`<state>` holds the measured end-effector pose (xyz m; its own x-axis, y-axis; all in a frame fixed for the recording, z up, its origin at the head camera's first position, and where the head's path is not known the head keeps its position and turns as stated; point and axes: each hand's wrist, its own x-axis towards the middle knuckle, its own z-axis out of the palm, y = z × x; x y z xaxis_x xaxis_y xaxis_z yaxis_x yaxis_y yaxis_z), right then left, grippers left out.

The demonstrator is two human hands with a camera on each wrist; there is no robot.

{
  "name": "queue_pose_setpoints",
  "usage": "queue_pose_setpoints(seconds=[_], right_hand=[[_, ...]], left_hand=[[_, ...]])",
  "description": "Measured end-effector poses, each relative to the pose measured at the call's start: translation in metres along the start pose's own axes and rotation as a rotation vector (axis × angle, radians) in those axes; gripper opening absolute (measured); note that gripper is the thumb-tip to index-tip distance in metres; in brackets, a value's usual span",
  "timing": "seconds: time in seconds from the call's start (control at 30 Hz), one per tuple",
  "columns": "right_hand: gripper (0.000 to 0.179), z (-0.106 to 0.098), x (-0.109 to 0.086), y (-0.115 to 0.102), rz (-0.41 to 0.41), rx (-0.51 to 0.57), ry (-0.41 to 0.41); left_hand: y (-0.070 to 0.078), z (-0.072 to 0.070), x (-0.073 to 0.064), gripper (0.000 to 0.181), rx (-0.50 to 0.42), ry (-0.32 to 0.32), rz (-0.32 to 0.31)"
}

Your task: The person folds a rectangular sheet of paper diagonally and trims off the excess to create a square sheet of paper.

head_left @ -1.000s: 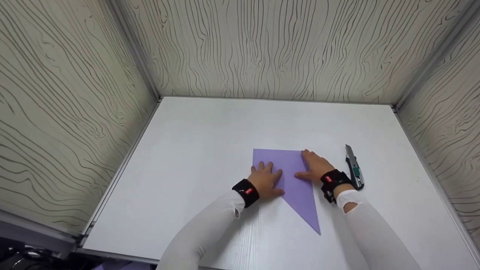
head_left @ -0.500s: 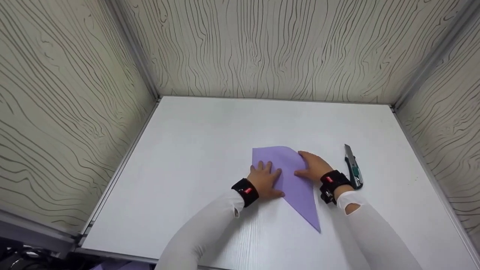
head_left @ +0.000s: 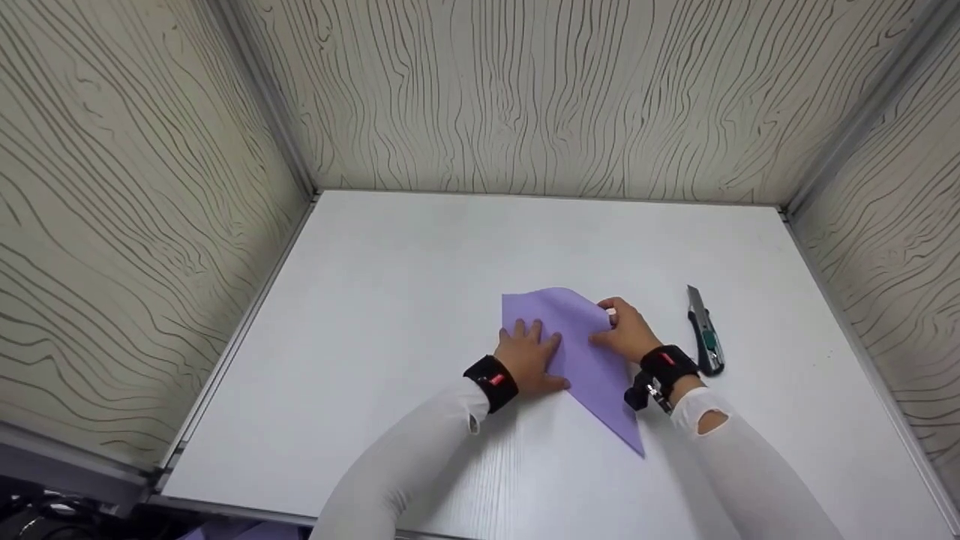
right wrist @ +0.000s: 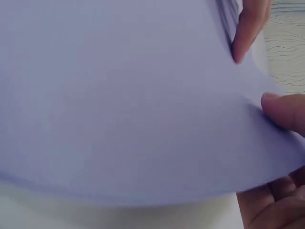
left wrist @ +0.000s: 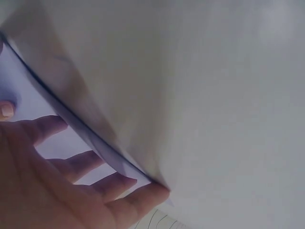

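A folded sheet of purple paper lies on the white table, its pointed end toward the near edge. My left hand rests on its left part with the fingers spread. In the left wrist view the fingertips reach the paper's edge. My right hand pinches the right edge, thumb on top and the other fingers underneath. That side is lifted and the far edge bows upward. In the right wrist view the raised paper curves across most of the frame.
A utility knife with its blade out lies to the right of the right hand. Wood-grain panels wall in the white table at the back and sides. Below the table's near left corner are purple pieces.
The right hand has curled its fingers under the paper's right edge and raised it. The far edge, flat before, now bows up. The left hand stays in place.
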<state>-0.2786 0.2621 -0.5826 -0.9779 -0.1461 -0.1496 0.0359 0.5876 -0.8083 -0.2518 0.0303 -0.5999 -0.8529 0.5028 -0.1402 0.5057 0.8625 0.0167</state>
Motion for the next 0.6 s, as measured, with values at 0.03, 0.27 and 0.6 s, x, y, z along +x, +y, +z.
queue_pose_setpoints(seconds=[0.03,0.27,0.6], right_hand=[[0.062,0.0,-0.001,-0.002,0.016,0.024,0.006],[0.062,0.001,-0.001,-0.006,0.053,0.087,0.029],[0.036,-0.002,-0.002,0.002,-0.015,-0.013,0.101]], left_hand=[[0.0,0.001,0.001,0.093,0.0,0.0,0.0],[0.001,0.003,0.003,0.093,-0.005,0.004,-0.02],[-0.013,-0.002,0.006,0.081,-0.122,0.101,-0.05]])
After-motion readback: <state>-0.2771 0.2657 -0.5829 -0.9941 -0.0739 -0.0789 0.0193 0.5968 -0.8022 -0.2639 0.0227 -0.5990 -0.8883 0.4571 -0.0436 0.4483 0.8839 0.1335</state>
